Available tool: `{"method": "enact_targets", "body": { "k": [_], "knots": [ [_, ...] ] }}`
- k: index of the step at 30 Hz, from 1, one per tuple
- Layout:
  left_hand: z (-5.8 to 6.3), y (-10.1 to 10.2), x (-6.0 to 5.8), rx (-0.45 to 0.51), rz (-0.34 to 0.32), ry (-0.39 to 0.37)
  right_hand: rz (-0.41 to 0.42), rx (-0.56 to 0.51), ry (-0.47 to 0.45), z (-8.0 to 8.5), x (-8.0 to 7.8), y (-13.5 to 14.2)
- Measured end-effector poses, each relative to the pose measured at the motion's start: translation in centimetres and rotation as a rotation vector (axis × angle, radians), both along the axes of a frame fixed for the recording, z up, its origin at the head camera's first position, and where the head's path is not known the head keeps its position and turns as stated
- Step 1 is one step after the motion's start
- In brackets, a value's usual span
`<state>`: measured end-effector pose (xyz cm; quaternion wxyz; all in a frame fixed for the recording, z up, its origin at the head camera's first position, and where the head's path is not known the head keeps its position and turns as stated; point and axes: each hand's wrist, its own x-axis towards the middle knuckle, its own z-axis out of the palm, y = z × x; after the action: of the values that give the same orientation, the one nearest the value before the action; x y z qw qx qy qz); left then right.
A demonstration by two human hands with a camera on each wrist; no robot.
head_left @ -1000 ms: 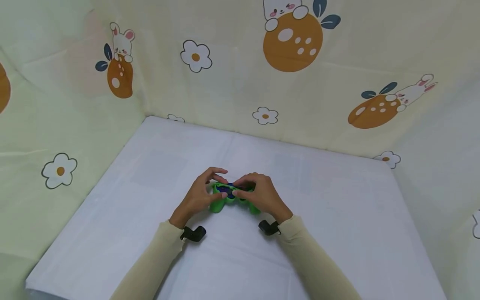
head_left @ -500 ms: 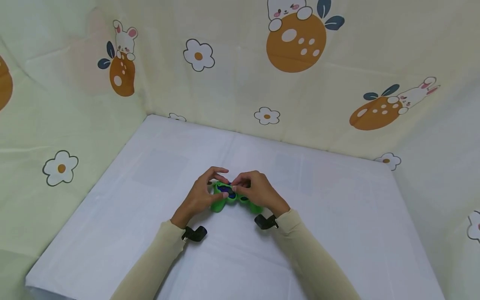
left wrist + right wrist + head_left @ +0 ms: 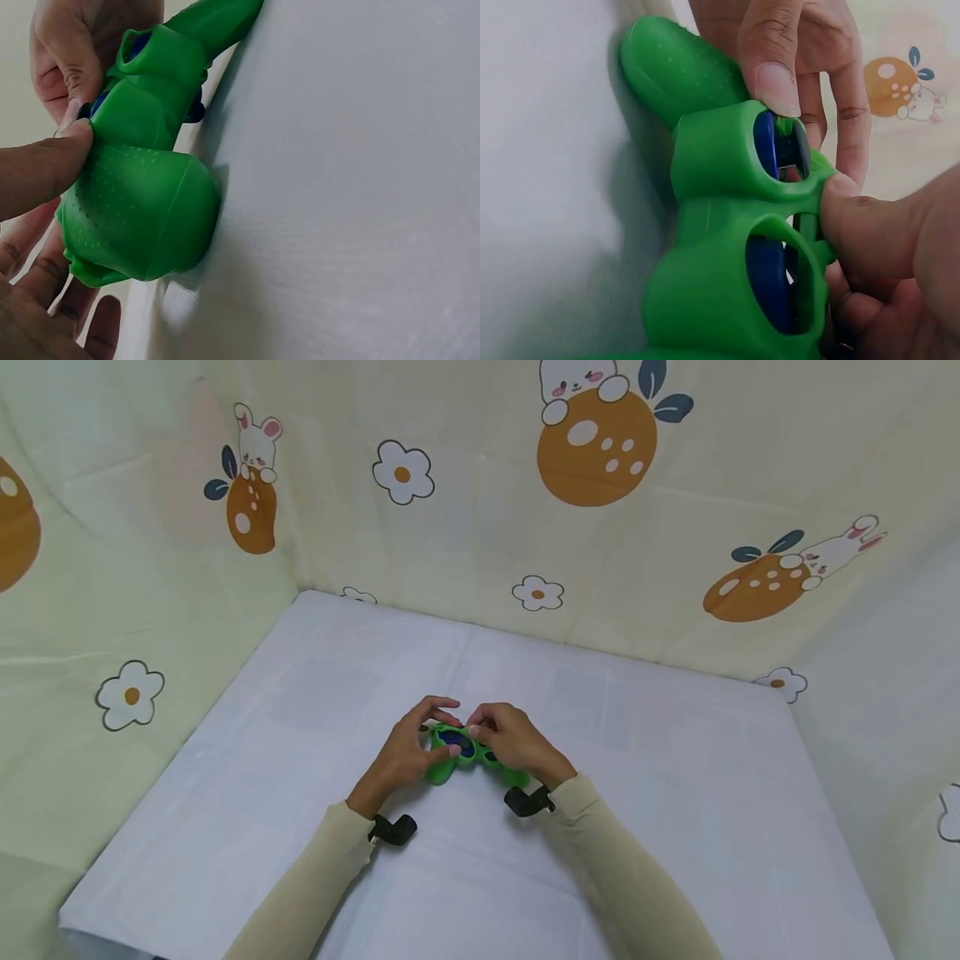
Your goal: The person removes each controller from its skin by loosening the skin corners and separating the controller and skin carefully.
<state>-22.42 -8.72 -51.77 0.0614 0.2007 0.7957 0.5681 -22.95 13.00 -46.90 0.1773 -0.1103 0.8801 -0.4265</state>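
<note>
A blue game controller sits inside a green silicone cover with dotted grips; blue shows through the cover's openings. In the head view, my left hand holds the left side of the covered controller, thumb on the front and fingers at the far edge. My right hand pinches the cover's upper edge near the middle between thumb and fingers. The right wrist view has the right thumb pressing the cover's rim beside the openings. The cover's grips reach down close to the white table surface.
The white-covered table stretches around both hands. A cream curtain with rabbit, fruit and flower prints hangs behind and at the sides. A black wrist camera is strapped on the left wrist, another on the right.
My right thumb and fingers have moved up to the cover's upper edge. The green rim now frames the blue middle more fully. My left hand keeps its hold.
</note>
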Motion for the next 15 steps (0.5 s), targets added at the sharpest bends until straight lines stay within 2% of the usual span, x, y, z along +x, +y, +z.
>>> {"method": "enact_targets", "body": {
  "k": [8,15],
  "knots": [
    [-0.22,0.01,0.22,-0.011,0.000,0.005,-0.034,-0.103,-0.041,-0.48,0.04,0.01],
    [-0.27,-0.03,0.32,-0.031,0.007,0.034,0.016,-0.152,-0.039,-0.60,0.00,0.39]
  ]
}}
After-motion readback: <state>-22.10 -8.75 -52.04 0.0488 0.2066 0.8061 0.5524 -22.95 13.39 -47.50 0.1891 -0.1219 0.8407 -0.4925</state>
